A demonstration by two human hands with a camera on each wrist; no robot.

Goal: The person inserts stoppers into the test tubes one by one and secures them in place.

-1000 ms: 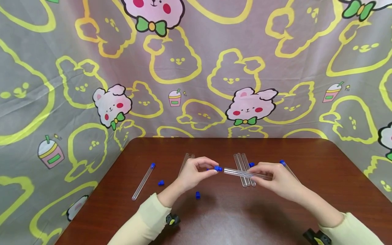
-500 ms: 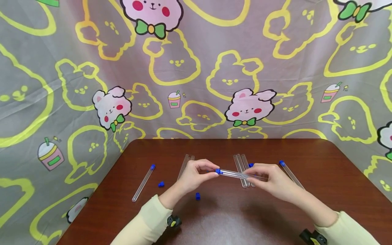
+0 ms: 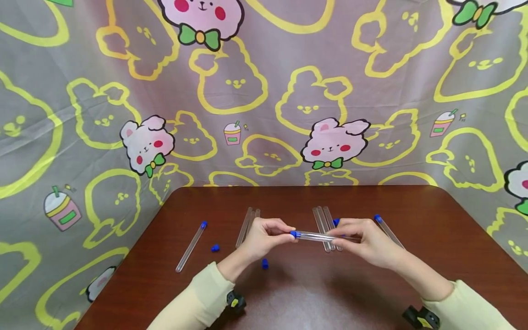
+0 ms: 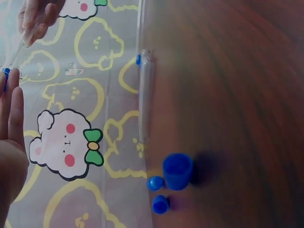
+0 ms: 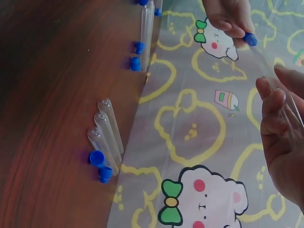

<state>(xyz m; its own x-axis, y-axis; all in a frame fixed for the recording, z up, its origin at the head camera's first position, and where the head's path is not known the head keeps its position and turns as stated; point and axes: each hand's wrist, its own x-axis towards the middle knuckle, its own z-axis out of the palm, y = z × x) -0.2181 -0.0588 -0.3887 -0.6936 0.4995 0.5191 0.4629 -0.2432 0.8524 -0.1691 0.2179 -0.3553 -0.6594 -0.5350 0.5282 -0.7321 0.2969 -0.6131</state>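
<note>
My left hand (image 3: 266, 236) pinches a blue cap (image 3: 294, 233) between thumb and fingertips. The cap sits on the mouth of a clear test tube (image 3: 313, 236), which lies almost level above the table. Around the tube's other half, the thumb and fingers of my right hand (image 3: 369, 240) hold it. In the right wrist view the blue cap (image 5: 250, 39) shows at the tube's far end, against the left fingertips. The left wrist view catches the same cap (image 4: 6, 73) at its left edge, with the right hand (image 4: 40, 19) above.
On the brown table (image 3: 288, 293), a capped tube (image 3: 191, 246) lies left and another capped tube (image 3: 389, 231) right. Uncapped tubes (image 3: 323, 229) lie behind the hands, and more tubes (image 3: 247, 224) beside the left hand. Loose blue caps (image 3: 265, 264) are scattered nearby. A patterned cloth (image 3: 264, 151) hangs behind.
A second ago the cap and the tube's mouth were slightly apart. They came together, and the cap is now on the tube. Both hands have sunk slightly.
</note>
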